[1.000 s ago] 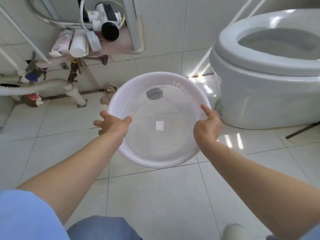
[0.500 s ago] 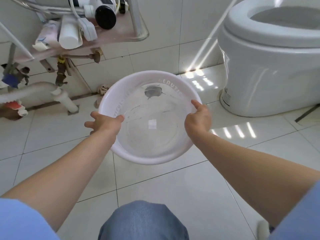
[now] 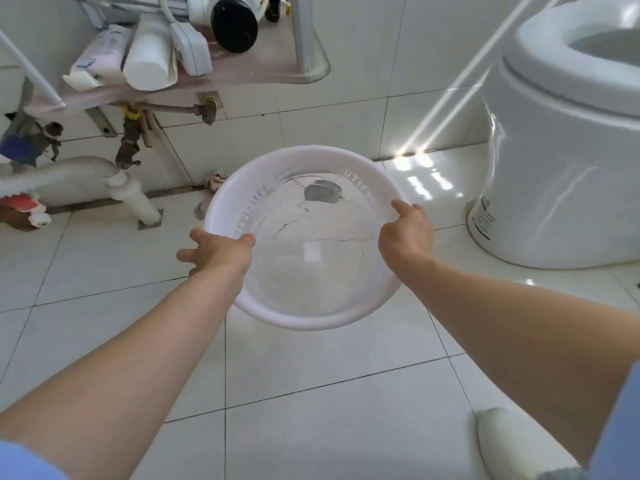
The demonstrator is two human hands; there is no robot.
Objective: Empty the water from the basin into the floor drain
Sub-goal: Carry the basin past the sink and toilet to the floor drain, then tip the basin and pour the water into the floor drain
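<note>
Tiled floor (image 3: 311,410), basin (image 3: 304,322) (water, seemingly) held

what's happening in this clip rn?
A person holds a white basin by its rim, left hand and right hand on opposite sides, above a tiled bathroom floor. Clear water sits in it; nothing is pouring yet. A toilet stands to the right. A grey patch seen through the water may be the drain.
</note>
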